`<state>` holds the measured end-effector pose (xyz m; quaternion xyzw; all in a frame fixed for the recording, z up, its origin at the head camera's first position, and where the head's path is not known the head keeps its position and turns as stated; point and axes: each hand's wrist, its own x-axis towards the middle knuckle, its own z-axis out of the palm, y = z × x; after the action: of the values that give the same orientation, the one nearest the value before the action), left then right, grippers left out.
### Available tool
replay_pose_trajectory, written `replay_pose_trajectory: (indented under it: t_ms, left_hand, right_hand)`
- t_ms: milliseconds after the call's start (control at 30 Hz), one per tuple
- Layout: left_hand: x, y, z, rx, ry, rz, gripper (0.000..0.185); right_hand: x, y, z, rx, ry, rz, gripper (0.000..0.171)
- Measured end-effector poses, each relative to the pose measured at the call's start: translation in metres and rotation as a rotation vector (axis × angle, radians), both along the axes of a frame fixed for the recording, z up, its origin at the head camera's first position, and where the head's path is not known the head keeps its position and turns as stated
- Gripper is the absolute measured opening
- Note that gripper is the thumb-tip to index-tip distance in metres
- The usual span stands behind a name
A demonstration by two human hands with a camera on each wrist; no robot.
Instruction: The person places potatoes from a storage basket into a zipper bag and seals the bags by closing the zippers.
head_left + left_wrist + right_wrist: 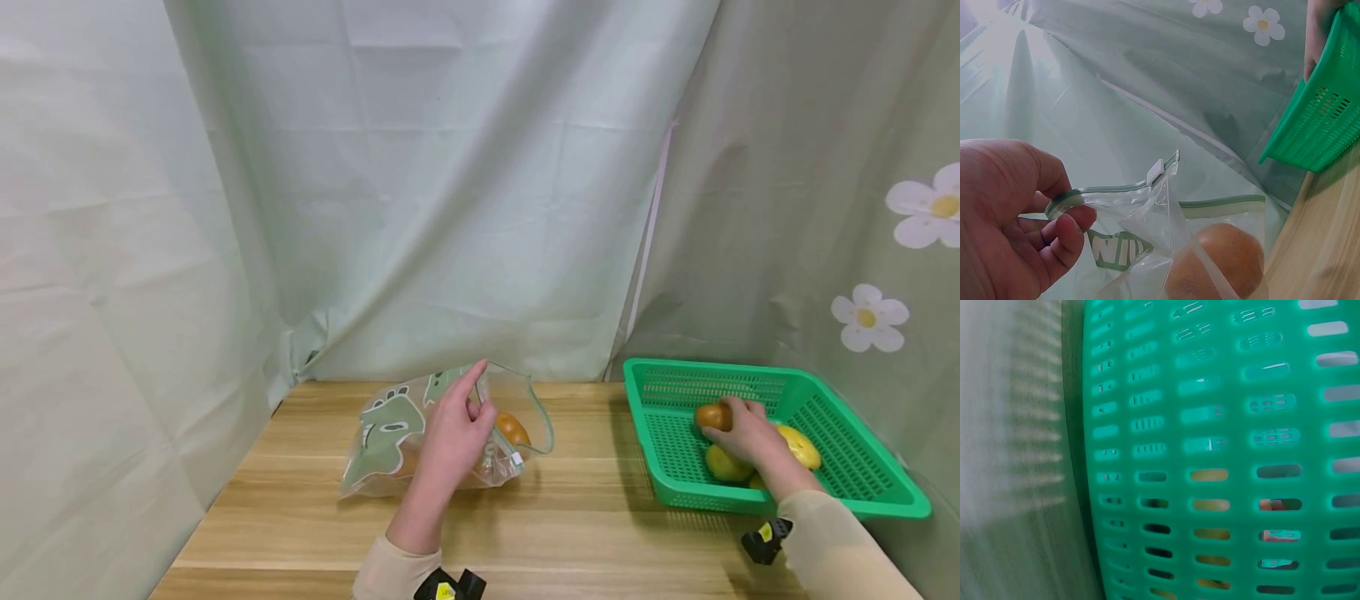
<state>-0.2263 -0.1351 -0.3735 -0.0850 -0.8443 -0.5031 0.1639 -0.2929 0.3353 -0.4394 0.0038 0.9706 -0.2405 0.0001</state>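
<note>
A clear zip bag [420,437] with green print lies on the wooden table [555,525], holding an orange-brown fruit [513,428]. My left hand [457,433] pinches the bag's upper rim [1075,197] and holds the mouth up; the fruit [1216,262] shows through the plastic in the left wrist view. In the green basket [847,417] at the right, my right hand [746,433] grips a brown round fruit [712,416]. A green fruit [726,464] and a yellow one [801,447] lie beside it. The right wrist view shows only the basket's slotted wall [1222,450].
Pale green cloth hangs behind the table and at both sides; the right cloth [885,250] has white flowers. The basket stands at the table's right edge against that cloth. Bare wood lies between the bag and the basket.
</note>
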Motion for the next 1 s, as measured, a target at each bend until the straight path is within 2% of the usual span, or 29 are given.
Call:
replay_pose_trajectory:
  t_ms: [200,500,1000]
  left_hand:
    - [0.0006,0.0007,-0.0003,0.0,-0.008,-0.003,0.066]
    - [-0.0002,0.0009,-0.0012,-0.007,-0.01,0.004,0.068]
    - [0.0,0.0011,-0.0013,-0.005,0.003,0.005,0.066]
  right_hand:
    - [0.0003,-0.0009,-0.0037,0.016,0.01,0.014,0.075]
    - [-0.0012,-0.0063,-0.0005,0.091,0.102,0.103,0.061]
    - [-0.0012,-0.0085,-0.0043,0.053,0.154,0.088,0.062]
